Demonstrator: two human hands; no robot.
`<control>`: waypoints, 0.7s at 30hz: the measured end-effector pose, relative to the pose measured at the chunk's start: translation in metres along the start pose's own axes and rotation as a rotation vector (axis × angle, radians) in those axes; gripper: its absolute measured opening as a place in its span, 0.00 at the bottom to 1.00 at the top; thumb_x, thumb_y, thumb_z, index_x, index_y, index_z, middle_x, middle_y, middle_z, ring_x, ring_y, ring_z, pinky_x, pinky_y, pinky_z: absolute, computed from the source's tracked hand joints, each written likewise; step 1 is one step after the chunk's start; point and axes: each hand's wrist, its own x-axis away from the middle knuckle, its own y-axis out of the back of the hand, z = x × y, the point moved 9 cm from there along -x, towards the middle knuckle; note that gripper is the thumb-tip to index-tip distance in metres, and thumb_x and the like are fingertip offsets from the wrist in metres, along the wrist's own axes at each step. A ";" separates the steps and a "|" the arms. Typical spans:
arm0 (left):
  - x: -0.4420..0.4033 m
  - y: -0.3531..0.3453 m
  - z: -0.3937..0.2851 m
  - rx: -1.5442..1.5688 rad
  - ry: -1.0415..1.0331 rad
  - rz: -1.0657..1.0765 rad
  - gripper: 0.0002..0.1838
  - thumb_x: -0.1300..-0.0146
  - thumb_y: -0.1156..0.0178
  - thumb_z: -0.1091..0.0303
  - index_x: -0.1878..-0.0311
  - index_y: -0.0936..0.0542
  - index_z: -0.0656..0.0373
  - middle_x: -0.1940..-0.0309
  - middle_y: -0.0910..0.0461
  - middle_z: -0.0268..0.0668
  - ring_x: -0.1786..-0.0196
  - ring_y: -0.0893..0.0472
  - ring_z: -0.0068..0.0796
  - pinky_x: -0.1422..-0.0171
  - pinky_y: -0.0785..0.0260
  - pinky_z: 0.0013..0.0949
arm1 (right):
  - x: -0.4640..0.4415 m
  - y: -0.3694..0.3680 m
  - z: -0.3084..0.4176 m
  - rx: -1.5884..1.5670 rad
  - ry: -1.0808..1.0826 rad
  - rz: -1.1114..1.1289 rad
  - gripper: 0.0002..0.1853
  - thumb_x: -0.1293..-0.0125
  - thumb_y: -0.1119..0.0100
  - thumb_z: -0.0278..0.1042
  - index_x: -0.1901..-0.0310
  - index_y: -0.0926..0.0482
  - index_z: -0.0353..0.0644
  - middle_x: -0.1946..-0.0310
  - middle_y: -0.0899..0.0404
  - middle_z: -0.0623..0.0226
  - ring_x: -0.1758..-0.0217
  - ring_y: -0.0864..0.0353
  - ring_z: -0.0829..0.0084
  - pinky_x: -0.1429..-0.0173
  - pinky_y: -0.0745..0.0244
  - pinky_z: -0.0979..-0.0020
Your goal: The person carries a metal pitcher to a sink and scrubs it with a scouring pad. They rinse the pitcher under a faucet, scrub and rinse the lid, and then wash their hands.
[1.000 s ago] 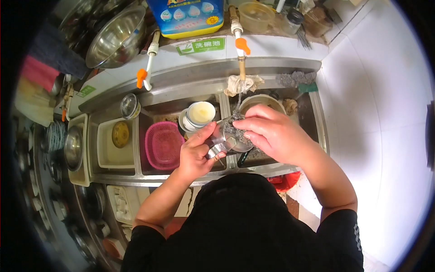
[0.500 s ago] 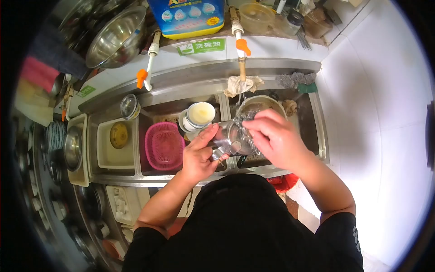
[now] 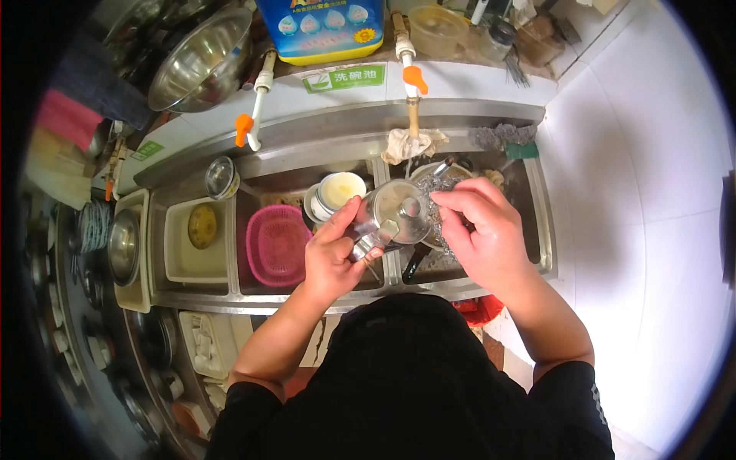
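My left hand (image 3: 334,249) is closed round the handle side of a clear pitcher (image 3: 389,217), which is tilted over the divider between two sink basins. A round knob shows at the pitcher's right end. Just right of it, my right hand (image 3: 481,225) pinches grey, mesh-like scrubbing material (image 3: 441,192), partly hidden by the fingers. Behind the hands, a round pot (image 3: 454,173) sits in the right basin under the cloth-wrapped tap (image 3: 414,144). Stacked white bowls (image 3: 342,190) stand left of the pitcher.
A pink basket (image 3: 278,245) is in the middle basin. Further left, a cream tub (image 3: 198,264) holds a yellowish oval item. A steel bowl (image 3: 201,65) and a blue detergent container (image 3: 326,29) stand on the back ledge. A white tiled wall (image 3: 613,192) rises at right.
My right hand has moved right and slightly down, off the pitcher's end, with the scrubbing material. The pitcher's knobbed end is now uncovered. My left hand keeps its hold.
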 end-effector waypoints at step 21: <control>0.011 -0.006 0.006 -0.083 -0.024 0.021 0.20 0.56 0.20 0.67 0.83 0.25 0.68 0.39 0.23 0.57 0.40 0.19 0.53 0.37 0.23 0.43 | -0.004 -0.022 0.005 0.111 0.129 0.176 0.10 0.44 0.35 0.21 0.59 0.20 0.37 0.64 0.27 0.60 0.64 0.21 0.56 0.60 0.23 0.59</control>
